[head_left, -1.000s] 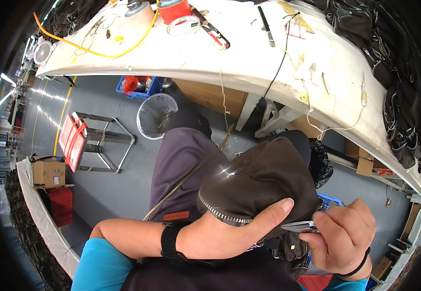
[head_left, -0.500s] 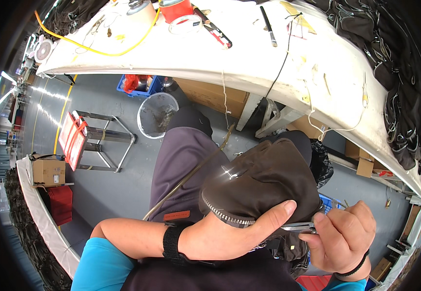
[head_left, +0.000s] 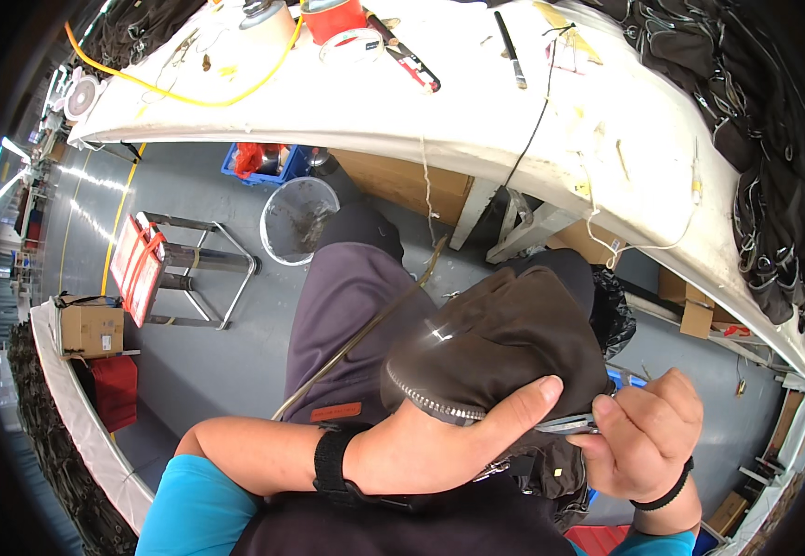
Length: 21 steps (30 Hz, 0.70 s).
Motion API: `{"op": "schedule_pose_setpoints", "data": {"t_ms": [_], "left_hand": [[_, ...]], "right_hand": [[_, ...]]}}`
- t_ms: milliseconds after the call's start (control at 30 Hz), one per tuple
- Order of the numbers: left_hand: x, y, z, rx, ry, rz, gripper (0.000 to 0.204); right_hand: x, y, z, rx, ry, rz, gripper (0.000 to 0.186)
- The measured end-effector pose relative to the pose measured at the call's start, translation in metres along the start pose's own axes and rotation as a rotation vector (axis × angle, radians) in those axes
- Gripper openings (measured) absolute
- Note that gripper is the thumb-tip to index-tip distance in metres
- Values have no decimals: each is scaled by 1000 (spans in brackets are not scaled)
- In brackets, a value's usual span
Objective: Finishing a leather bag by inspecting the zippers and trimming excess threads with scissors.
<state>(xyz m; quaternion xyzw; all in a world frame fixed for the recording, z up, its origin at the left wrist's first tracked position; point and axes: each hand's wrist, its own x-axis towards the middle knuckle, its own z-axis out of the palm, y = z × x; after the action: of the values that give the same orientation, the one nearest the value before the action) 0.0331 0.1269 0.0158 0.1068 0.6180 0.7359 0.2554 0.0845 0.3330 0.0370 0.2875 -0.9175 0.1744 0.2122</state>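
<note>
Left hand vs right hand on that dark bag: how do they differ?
The left hand lies open along the dark zippered bag, thumb over its zipper edge; the right hand is curled, pinching a small metal tool at the bag's edge. The left wrist wears a wide black band; the right wrist wears a thin black band. Both are bare and touch the bag over the lap.

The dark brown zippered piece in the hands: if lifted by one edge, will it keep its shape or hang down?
The dark brown zippered piece probably hangs down: it drapes in soft folds over the left hand. It seems light, as one hand supports it. The zipper edge may hold a slightly stiffer curve.
</note>
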Motion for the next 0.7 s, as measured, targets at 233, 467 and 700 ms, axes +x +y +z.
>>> {"op": "schedule_pose_setpoints", "data": {"t_ms": [233,467,700], "left_hand": [[-1,-3,1,-212,53,-121,15],[1,0,-6,-261,36,-179,16],[-9,-7,-32,-216,-216,-207,45]], "right_hand": [[-19,-3,22,328,168,191,35],[-34,-12,34,843,304,568,53],[-20,-20,56,887,285,615,66]]}}
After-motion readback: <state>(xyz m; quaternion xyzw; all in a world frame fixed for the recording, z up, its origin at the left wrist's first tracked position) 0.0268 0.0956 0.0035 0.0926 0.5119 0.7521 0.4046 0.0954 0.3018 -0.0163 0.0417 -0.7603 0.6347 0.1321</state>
